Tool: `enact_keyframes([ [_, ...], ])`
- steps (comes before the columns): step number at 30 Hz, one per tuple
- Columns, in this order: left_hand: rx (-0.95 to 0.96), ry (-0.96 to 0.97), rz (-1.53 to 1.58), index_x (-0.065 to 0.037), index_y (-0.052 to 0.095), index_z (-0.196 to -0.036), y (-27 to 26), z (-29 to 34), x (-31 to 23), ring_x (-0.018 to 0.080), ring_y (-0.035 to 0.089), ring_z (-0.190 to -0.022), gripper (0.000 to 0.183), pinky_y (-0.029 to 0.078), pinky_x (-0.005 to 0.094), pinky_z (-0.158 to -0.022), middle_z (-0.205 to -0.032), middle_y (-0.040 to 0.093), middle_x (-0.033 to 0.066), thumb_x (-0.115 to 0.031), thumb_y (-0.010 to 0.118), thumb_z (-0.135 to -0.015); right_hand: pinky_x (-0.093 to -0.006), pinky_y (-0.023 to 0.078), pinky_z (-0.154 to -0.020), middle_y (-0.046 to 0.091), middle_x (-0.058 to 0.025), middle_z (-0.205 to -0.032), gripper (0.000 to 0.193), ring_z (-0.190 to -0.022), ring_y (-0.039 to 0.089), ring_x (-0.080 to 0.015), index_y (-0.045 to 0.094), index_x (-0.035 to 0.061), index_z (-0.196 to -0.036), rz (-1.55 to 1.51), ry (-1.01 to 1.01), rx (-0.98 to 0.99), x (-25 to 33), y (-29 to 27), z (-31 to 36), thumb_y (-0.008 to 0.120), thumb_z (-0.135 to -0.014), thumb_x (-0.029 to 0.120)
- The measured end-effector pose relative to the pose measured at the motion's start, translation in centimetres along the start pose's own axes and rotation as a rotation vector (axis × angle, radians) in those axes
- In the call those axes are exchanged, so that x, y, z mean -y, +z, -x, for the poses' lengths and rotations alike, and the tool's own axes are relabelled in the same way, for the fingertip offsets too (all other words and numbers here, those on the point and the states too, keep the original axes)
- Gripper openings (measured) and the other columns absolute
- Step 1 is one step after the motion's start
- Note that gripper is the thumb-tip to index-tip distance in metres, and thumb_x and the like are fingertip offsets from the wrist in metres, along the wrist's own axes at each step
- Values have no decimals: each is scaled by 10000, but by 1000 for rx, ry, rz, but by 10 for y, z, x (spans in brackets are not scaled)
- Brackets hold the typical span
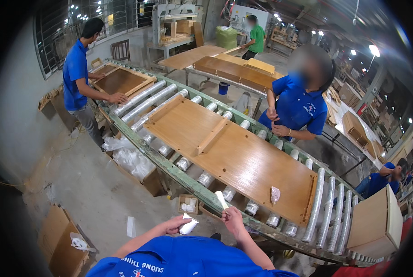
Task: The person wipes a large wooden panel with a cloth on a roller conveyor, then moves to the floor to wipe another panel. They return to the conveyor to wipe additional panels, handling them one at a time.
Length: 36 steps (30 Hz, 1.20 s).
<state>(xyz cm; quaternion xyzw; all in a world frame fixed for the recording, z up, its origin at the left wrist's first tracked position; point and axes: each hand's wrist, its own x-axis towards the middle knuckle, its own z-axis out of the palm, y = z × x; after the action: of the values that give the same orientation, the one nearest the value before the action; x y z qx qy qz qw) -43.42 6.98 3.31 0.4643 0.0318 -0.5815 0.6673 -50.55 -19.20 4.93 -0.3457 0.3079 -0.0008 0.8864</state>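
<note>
My left hand [175, 224], close to my body, is closed on a small white packet [189, 224]. My right hand [234, 219], fingers closed, grips a thin white strip [221, 199] that points up over the near rail of the roller conveyor [195, 188]. Just beyond lies a brown wooden panel [257, 159], flat on the plastic-wrapped rollers. A wooden crossbar [212, 135] runs across the panel, and narrow strips edge its two ends. On its near right part rests a small pinkish bag [275, 195], apart from both hands.
Across the conveyor stands a co-worker in blue [303, 108]. At the far left, another person [78, 69] touches a framed panel [123, 82]. A cardboard box [375, 221] sits at the conveyor's right end. Below the near rail are a small box [188, 203] and plastic bags [132, 159].
</note>
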Motion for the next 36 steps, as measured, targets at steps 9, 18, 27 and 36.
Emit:
enact_keyframes([
  [9, -281, 35, -457, -56, 582, -1052, 63, -65, -5, 98, 554, -814, 330, 451, 266, -687, -912, 613, 27, -318, 623, -857, -277, 463, -557, 564, -60, -780, 290, -642, 561, -162, 471, 77, -1057, 291, 183, 432, 38, -11, -44, 574, -789, 34],
  [18, -352, 194, -468, -66, 569, -1066, 48, -74, 5, 92, 540, -743, 264, 452, 268, -620, -885, 603, 14, -274, 554, -905, -273, 478, -656, 647, -41, -790, 242, -718, 583, -107, 647, 28, -890, 1099, -6, 587, 6, -2, -69, 695, -767, 230],
  [27, -267, 156, -180, -82, 586, -1060, 31, -99, -22, 67, 561, -725, 235, 447, 240, -608, -873, 608, -20, -246, 558, -895, -246, 441, -619, 621, -15, -733, 167, -670, 550, -85, 633, 14, -841, 1130, -66, 450, 4, 1, -90, 685, -758, 149],
  [36, -561, 105, -312, -13, 624, -999, -22, -147, -42, 115, 589, -690, 367, 451, 261, -588, -823, 637, 37, -334, 612, -820, -239, 392, -486, 557, -13, -644, 139, -567, 509, -74, 604, 15, -827, 1252, -276, 192, -9, 26, -141, 633, -802, 149],
])
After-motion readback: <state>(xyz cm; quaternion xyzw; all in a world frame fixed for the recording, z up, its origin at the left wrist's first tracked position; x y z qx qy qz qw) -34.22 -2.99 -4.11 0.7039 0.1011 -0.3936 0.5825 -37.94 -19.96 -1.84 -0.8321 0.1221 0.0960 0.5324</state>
